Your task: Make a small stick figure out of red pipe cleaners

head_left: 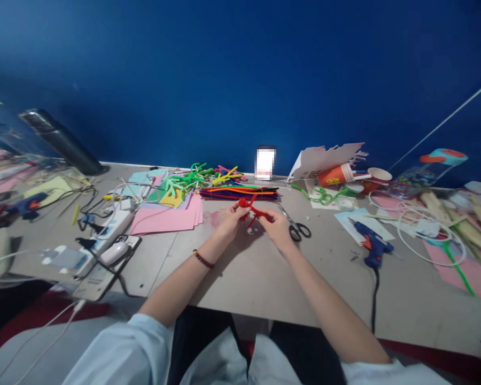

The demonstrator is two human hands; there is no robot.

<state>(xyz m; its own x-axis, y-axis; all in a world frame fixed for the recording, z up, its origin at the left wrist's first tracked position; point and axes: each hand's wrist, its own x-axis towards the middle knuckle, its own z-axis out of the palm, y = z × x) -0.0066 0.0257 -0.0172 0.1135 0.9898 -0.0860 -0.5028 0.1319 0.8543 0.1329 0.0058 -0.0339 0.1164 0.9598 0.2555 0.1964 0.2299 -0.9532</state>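
Both hands meet above the middle of the table around a red pipe cleaner figure [253,208], which has a rounded top and several thin limbs sticking out. My left hand [233,218] pinches it near the rounded end. The fingers of my right hand [276,224] are closed on a red limb at its other side. Just right of that hand lie black-handled scissors [300,231]. Behind the hands is a bundle of coloured pipe cleaners [236,193], with twisted green pipe cleaner pieces [196,175] heaped at its left.
Pink paper sheets [166,218], a power strip [108,235] and a phone [104,278] with a white mouse [114,252] lie left. A blue glue gun [372,243] rests right, its cord hanging over the front edge. Paper cups [336,175] and a lit screen [265,163] stand behind.
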